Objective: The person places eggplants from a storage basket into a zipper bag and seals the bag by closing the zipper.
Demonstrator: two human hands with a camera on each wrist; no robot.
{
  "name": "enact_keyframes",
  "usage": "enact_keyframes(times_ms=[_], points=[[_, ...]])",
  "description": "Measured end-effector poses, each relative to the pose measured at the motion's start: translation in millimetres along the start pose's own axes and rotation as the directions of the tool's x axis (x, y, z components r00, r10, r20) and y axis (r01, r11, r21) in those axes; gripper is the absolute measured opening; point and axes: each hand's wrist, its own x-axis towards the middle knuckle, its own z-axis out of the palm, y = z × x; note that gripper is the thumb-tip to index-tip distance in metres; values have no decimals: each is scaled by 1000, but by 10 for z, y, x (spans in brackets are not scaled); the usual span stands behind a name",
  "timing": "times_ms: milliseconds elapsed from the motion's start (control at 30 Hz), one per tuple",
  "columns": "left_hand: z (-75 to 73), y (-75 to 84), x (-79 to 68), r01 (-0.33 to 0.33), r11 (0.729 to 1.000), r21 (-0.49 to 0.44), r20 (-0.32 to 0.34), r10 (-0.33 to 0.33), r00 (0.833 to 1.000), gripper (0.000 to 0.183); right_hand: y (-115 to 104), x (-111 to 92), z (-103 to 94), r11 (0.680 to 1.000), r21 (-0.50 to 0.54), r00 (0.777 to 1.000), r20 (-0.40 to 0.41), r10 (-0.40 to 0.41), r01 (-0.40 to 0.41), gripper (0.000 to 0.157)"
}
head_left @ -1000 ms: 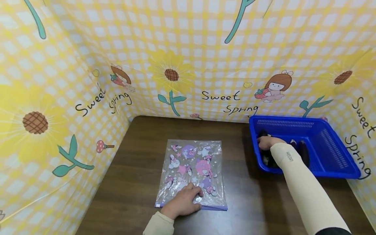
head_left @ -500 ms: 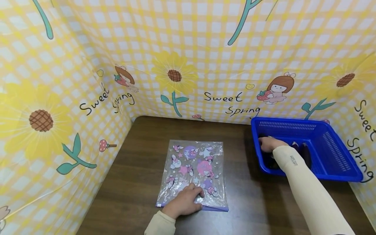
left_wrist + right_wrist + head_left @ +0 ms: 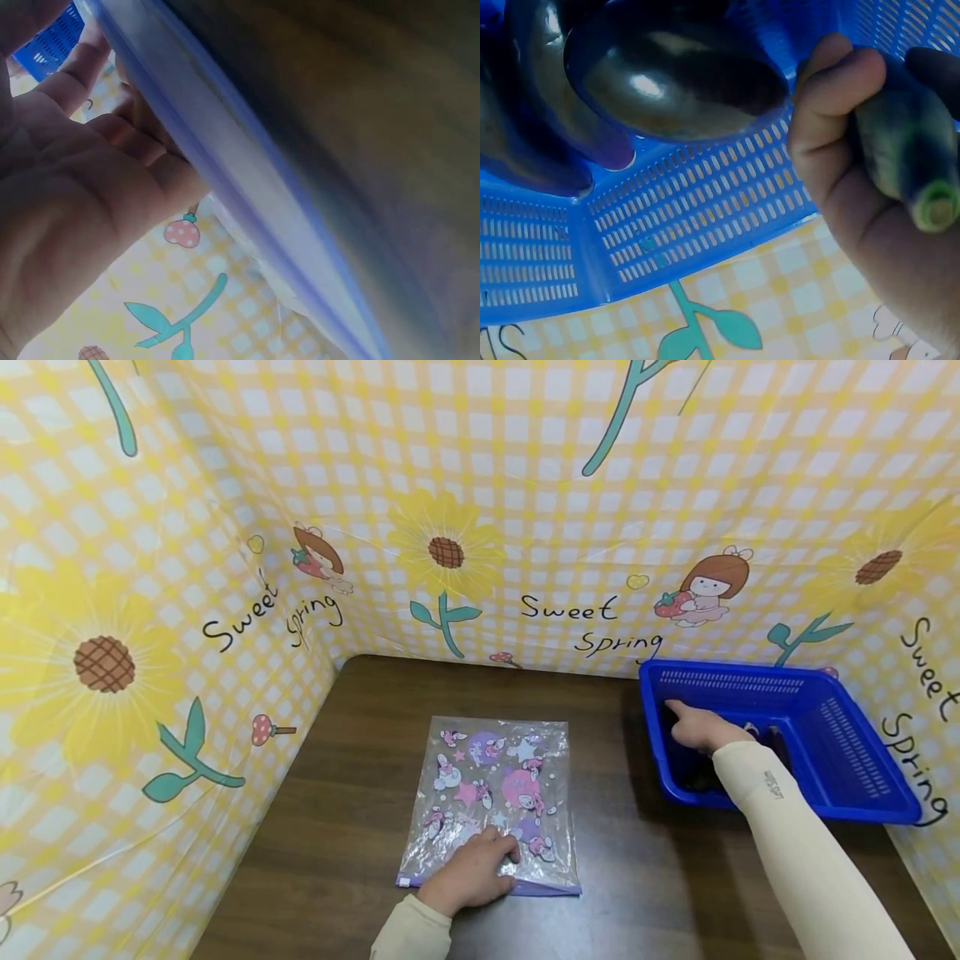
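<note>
On the table lies a clear zip bag (image 3: 491, 777) printed with pink and purple figures, its purple zip edge toward me. My left hand (image 3: 472, 870) rests on the bag near that edge, fingers loosely bent. In the left wrist view the zip strip (image 3: 247, 172) runs right beside the fingers. My right hand (image 3: 699, 728) is inside the blue basket (image 3: 654, 752), at its left end. The right wrist view has its fingers curled round an eggplant (image 3: 907, 139), the green stem end pointing at the camera; the rest is hidden by the hand.
Several dark, shiny eggplants (image 3: 675, 75) lie in the basket beside the right hand. The basket stands at the table's back right, close to the yellow checked cloth wall (image 3: 480, 460). Brown wooden table (image 3: 345, 760) shows left of the bag and between bag and basket.
Inside the basket my right hand has shifted slightly back and to the right, its wrist turning. My left hand stays on the bag. The view has moved a little.
</note>
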Motion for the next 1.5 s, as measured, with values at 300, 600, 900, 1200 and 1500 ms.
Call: enact_keyframes(times_ms=[300, 600, 900, 1200, 1500], points=[[12, 73, 15, -10, 991, 130, -57, 17, 998, 20, 22, -135, -43, 989, -134, 981, -171, -90, 67, 67], [-16, 91, 27, 18, 995, 102, -16, -17, 1000, 22, 39, -294, 3, 981, -171, 955, -262, -137, 94, 66], [-37, 48, 18, 14, 997, 78, -18, -12, 1000, 22, -33, -486, 100, 985, -148, 943, -308, -128, 85, 69], [-96, -33, 123, -20, 990, 143, -97, 34, 995, 21, -132, -700, 255, 973, -203, 888, -418, -191, 113, 67], [-120, -6, 181, -25, 984, 177, -150, 52, 987, 19, -274, -759, 654, 834, -450, 501, -668, -551, 318, 58]])
